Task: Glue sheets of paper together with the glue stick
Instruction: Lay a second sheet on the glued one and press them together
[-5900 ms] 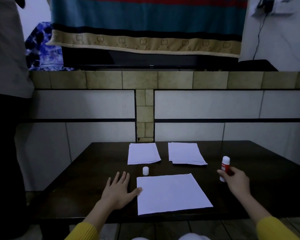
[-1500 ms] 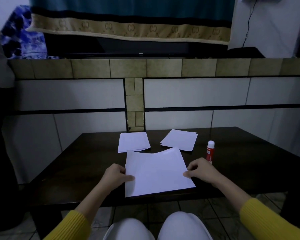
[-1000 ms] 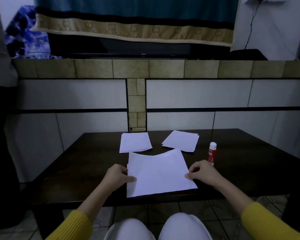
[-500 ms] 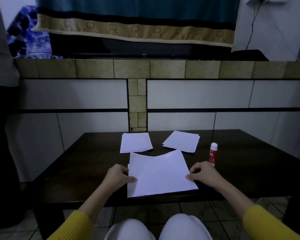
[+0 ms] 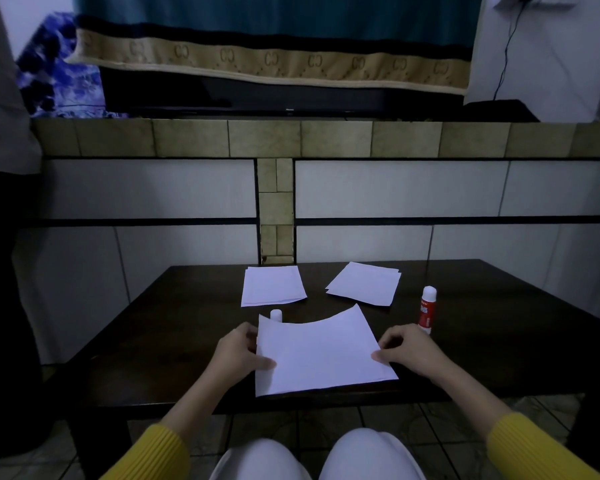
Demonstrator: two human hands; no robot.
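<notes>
A white sheet of paper (image 5: 321,351) lies near the front edge of the dark table (image 5: 499,334), its far edge curling upward. My left hand (image 5: 238,351) pinches its left edge with the thumb on top. My right hand (image 5: 407,349) pinches its right edge. A red-and-white glue stick (image 5: 426,310) stands upright just beyond my right hand, apart from it. Its white cap (image 5: 276,314) stands behind the sheet's far left corner.
Two small piles of white paper lie farther back: one at the centre-left (image 5: 272,285), one at the centre-right (image 5: 364,284). A tiled wall (image 5: 395,192) rises behind the table. A standing person (image 5: 0,133) is at the far left.
The sheet's far edge has dropped a little, so the white cap now shows behind it. Both hands keep their hold on the sheet's side edges.
</notes>
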